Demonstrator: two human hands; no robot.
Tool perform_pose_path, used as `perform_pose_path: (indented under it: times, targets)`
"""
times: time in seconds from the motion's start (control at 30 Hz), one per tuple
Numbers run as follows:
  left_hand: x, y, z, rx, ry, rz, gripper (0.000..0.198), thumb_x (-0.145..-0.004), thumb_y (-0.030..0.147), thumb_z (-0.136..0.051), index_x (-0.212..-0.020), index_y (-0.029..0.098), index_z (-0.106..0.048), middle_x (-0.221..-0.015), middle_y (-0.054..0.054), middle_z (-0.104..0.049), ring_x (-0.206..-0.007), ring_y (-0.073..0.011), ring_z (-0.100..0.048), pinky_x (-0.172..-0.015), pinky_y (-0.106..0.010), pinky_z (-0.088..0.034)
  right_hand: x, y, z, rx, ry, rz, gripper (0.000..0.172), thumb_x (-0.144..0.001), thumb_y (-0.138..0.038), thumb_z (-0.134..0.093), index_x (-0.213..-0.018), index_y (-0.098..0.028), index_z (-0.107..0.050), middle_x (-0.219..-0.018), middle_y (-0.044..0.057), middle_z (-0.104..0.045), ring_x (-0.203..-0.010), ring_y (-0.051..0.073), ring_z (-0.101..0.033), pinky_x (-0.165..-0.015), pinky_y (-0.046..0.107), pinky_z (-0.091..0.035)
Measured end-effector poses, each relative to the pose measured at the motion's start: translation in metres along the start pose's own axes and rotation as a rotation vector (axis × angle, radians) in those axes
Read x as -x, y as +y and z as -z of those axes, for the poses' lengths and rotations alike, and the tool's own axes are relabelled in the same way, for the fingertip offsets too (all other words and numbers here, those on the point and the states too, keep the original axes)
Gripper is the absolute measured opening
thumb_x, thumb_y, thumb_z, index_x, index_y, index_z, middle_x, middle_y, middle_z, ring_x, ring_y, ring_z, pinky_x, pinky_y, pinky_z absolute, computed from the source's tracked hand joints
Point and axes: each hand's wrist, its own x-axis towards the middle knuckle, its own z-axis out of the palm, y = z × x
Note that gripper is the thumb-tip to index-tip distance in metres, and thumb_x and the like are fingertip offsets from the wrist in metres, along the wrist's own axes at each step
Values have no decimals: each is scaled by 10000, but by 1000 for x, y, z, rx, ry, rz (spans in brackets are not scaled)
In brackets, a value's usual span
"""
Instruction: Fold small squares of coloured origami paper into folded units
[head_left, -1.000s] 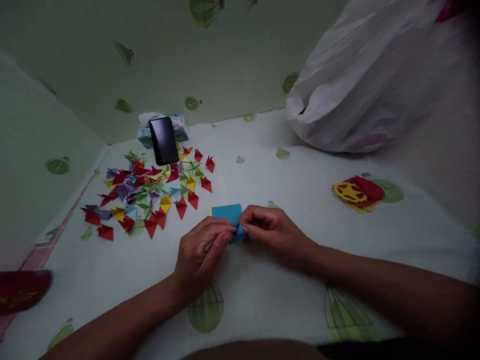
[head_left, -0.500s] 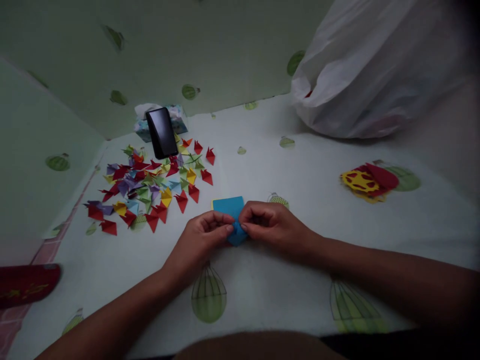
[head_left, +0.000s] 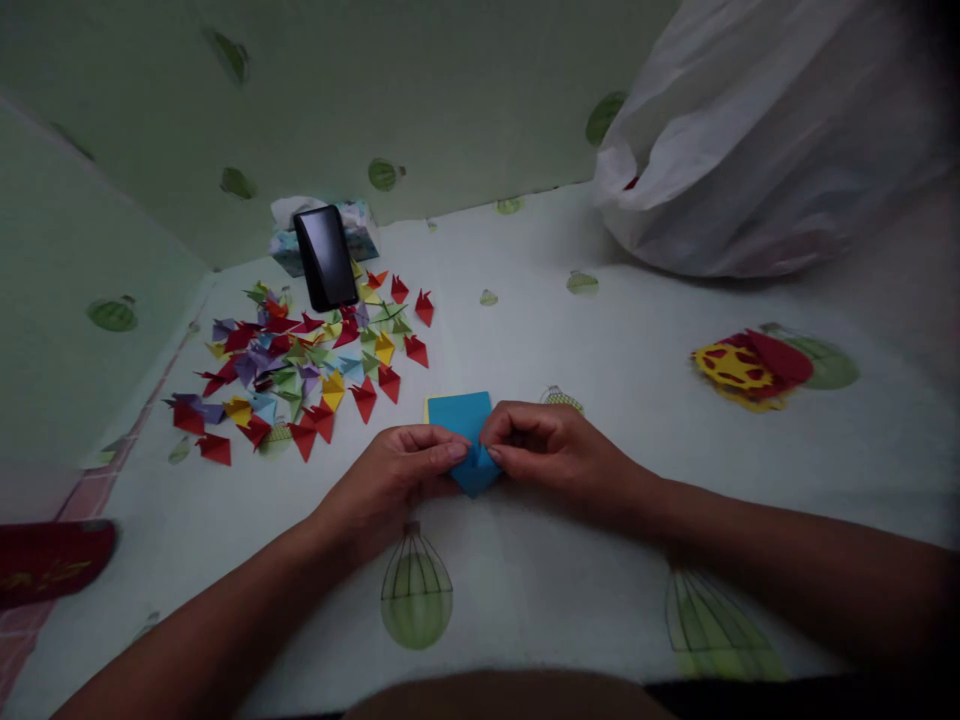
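Observation:
A small piece of folded blue paper, pointed at its lower end, is pinched between my two hands. My left hand grips its left side, thumb on top and the other fingers bent beneath. On the right side, my right hand pinches it between thumb and curled index finger. Just behind the fingers lies square blue paper, with a thin yellow edge showing at its left. Where the folded piece meets the square paper, I cannot tell them apart. The fingers partly hide the creases.
Many small folded paper cranes in several colours spread at the left. Behind them a black phone leans on a tissue box. A white plastic bag stands at the back right, with red and yellow paper cut-outs in front.
My left thumb has moved slightly up and left along the folded blue paper, and the fingers have shifted under it. My right hand keeps its pinch. The view has shifted slightly.

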Motion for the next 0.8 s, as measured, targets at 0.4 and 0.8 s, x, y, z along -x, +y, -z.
perform_pose_path:
  times: [0.4, 0.8]
  targets:
    - [5, 1, -6, -360, 110, -125, 171, -745, 311, -727, -735, 143, -700, -678, 3, -649, -609, -88, -529, -599, -204, -415, 1, -1, -1, 81, -32, -53, 122, -821, -228, -604, -724, -158, -579, -687, -6, -531, -615, 115, -455, -558, 249, -352]
    - [7, -5, -12, -604, 166, -317, 147, -789, 291, -624, -722, 162, -648, -685, -12, -615, -636, -131, -546, -599, -249, -426, 1, -1, -3, 182, -14, -19, 123, -801, -167, -614, -688, -169, -568, -710, -1, -557, -637, 113, -479, -563, 231, -384]
